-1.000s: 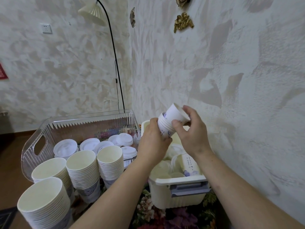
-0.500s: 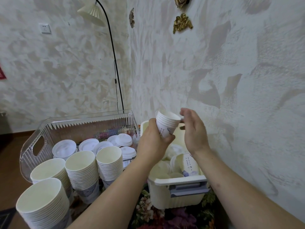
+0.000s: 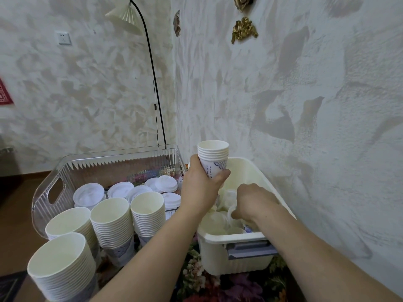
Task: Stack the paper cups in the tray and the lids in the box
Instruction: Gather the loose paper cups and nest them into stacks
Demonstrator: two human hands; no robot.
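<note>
My left hand grips a short upright stack of white paper cups with blue print, held above the cream plastic box. My right hand is down inside that box, fingers curled among loose cups and lids; what they hold is hidden. The clear ribbed tray to the left holds several white lids. Tall stacks of paper cups stand in front of it.
A textured wall runs close along the right of the box. A black floor-lamp pole rises behind the tray in the corner. A floral cloth covers the surface under the box. Brown floor lies to the left.
My right hand left the top of the held cup stack and dropped into the cream box. The stack in my left hand now stands upright, one cup taller than a second ago.
</note>
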